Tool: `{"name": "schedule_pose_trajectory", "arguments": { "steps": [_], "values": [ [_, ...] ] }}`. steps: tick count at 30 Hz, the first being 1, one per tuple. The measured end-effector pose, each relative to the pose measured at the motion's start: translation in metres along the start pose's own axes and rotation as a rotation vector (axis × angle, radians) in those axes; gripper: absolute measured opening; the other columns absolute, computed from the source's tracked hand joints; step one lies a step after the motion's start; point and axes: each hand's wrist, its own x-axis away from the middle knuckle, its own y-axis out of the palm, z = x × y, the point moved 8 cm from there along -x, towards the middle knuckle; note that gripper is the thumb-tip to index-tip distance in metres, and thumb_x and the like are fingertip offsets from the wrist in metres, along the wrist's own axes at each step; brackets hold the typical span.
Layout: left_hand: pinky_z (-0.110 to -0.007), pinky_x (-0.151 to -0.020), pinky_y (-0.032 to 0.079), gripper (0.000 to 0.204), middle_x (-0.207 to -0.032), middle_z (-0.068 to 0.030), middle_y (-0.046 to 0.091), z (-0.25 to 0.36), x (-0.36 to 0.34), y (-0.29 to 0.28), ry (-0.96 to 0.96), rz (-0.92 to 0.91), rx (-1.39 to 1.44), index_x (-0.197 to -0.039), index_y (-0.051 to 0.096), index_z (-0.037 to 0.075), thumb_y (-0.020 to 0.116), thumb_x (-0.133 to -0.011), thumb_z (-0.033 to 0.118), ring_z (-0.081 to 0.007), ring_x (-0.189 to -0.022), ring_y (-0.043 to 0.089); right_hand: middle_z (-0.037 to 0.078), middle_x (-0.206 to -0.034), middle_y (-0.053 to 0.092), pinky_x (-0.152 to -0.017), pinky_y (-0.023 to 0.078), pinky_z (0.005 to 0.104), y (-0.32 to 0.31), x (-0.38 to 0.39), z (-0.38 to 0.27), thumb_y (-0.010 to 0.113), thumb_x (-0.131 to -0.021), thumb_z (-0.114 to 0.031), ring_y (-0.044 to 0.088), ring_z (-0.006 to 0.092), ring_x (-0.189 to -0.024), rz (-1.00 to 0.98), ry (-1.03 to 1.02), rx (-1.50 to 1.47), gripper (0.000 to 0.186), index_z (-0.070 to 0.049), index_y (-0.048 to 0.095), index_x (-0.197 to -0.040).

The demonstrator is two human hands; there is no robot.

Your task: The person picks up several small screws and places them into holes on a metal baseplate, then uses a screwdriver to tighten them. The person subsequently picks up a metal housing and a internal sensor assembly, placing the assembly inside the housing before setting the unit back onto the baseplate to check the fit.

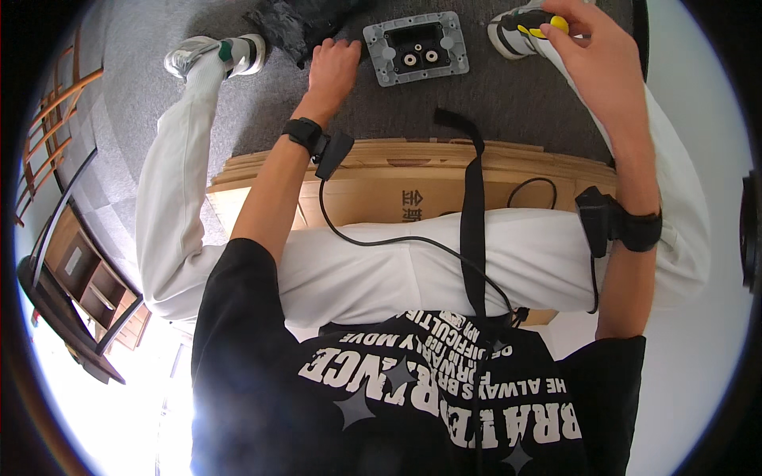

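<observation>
My left hand (333, 70) is low over the dark carpet, between a crumpled black plastic bag (290, 30) and a grey rectangular housing. Its fingers curl downward beside the bag's edge, and whatever they may hold is hidden. The grey housing (456, 68) lies flat, with a black recess and round metal-ringed fittings in its middle. At the upper right, my right hand (591, 44) pinches a yellow and black handle (559, 24), probably a screwdriver's, above my right shoe. The handle's far end cannot be made out against the shoe.
Flattened cardboard (349, 194) is stacked beneath my thighs. A black strap (474, 198) hangs between my legs, and a thin cable (381, 240) runs from my left wrist device across my lap. Wooden furniture (87, 270) stands at the left.
</observation>
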Motion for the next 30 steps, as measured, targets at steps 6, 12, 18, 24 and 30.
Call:
{"name": "schedule_pose_trajectory", "arguments": {
  "steps": [6,12,18,24,30],
  "values": [
    [-0.043,-0.081,0.046,0.020,-0.095,-0.0114,0.065,0.013,-0.002,-0.014,-0.015,0.006,-0.092,-0.099,0.065,0.008,0.068,-0.079,0.008,-0.0319,-0.096,0.060,0.011,-0.100,0.067,-0.080,0.055,0.0339,0.038,-0.013,0.061,0.072,-0.087,-0.011,0.068,0.0239,-0.091,0.068,-0.111,0.000,0.024,-0.003,0.070,-0.110],
    [-0.046,-0.079,0.049,0.013,-0.092,-0.0139,0.063,0.011,0.006,-0.050,-0.098,0.101,0.101,-0.099,0.062,0.006,0.063,-0.088,0.014,-0.0341,-0.091,0.060,0.015,-0.103,0.059,-0.077,0.054,0.0416,0.071,-0.020,0.061,0.070,-0.088,-0.009,0.064,0.0345,-0.091,0.157,-0.144,-0.051,0.021,0.002,0.060,-0.102],
    [-0.048,-0.086,0.051,0.038,-0.099,-0.0223,0.067,0.002,0.002,-0.044,-0.458,-0.059,0.569,-0.120,0.056,0.000,0.064,-0.091,0.023,-0.0415,-0.096,0.065,0.015,-0.102,0.055,-0.076,0.054,0.0414,0.076,-0.012,0.043,0.072,-0.083,-0.002,0.062,0.0353,-0.091,0.170,-0.205,-0.087,0.022,0.002,0.056,-0.098],
    [-0.047,-0.096,0.049,0.071,-0.112,-0.0322,0.066,0.017,-0.020,-0.029,-0.618,-0.124,0.711,-0.142,0.040,-0.005,0.065,-0.092,0.039,-0.0454,-0.110,0.063,0.018,-0.106,0.049,-0.083,0.050,0.0437,0.106,-0.005,0.067,0.072,-0.081,0.003,0.057,0.0367,-0.098,0.047,-0.217,0.027,0.031,0.002,0.052,-0.105],
    [-0.045,-0.098,0.048,0.083,-0.114,-0.0305,0.067,0.011,-0.032,-0.001,-0.662,-0.174,0.788,-0.143,0.041,-0.005,0.073,-0.085,0.045,-0.0431,-0.112,0.064,0.020,-0.112,0.049,-0.085,0.047,0.0462,0.150,0.017,0.089,0.071,-0.077,0.006,0.055,0.0418,-0.103,-0.222,-0.095,0.127,0.038,-0.001,0.051,-0.108]
  ]
}}
